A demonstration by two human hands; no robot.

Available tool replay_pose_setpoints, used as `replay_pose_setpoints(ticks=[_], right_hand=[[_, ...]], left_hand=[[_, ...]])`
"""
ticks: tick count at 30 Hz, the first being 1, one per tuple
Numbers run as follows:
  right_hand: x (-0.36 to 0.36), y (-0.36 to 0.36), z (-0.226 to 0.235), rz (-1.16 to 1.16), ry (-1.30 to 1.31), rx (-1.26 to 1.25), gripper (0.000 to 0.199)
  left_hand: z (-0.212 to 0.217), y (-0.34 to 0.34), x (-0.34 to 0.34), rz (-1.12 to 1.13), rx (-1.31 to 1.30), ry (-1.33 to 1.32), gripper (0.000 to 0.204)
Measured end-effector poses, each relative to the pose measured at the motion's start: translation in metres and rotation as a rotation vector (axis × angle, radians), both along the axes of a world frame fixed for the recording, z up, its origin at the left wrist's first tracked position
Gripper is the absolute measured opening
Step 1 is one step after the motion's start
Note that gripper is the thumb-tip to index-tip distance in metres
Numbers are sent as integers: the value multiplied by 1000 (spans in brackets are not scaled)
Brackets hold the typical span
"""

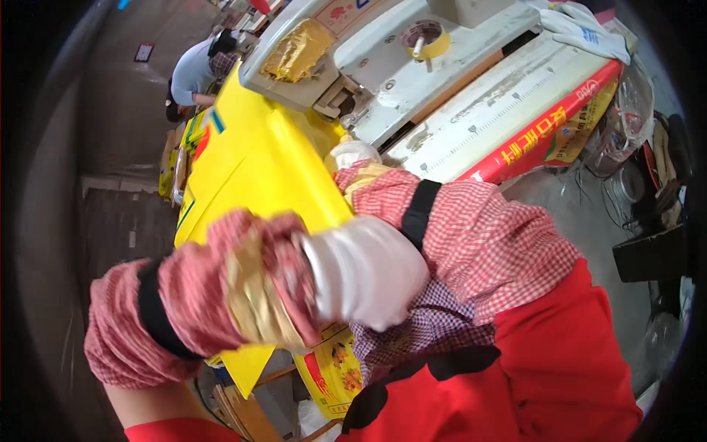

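Observation:
My left hand (370,271), in a white glove, is smeared by motion in front of my body, beside the lower right edge of a yellow printed sheet (269,173). Its fingers cannot be made out. Farther off, my right hand (353,155), also white-gloved, is at the sheet's right edge, close below the sewing-machine-like head (342,96). The forearm hides most of it, so its grip does not show. Red-checked sleeve covers with black bands wrap both forearms. The sheet slopes from the machine toward my left arm.
A roll of yellow tape (440,46) rests on the grey machine bed. White gloves (582,31) lie at the back right. A red and yellow printed strip (549,136) lines the table's front edge. Another person (195,77) bends over at the far left.

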State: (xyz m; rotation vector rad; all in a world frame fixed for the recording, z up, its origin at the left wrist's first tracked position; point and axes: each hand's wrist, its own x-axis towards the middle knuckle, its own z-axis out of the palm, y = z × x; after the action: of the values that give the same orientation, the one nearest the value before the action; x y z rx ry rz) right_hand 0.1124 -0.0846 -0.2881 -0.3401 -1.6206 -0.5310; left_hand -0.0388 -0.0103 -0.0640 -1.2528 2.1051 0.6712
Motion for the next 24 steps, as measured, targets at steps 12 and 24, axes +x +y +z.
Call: replay_pose_setpoints(ticks=[12,24], right_hand=[[-22,-3,30,82,-315,-116,11],[-102,-4,48,-1849,757,-1024,8]], left_hand=[[59,34,11,108,320,-474,9],[6,-11,7,391,116,210,16]])
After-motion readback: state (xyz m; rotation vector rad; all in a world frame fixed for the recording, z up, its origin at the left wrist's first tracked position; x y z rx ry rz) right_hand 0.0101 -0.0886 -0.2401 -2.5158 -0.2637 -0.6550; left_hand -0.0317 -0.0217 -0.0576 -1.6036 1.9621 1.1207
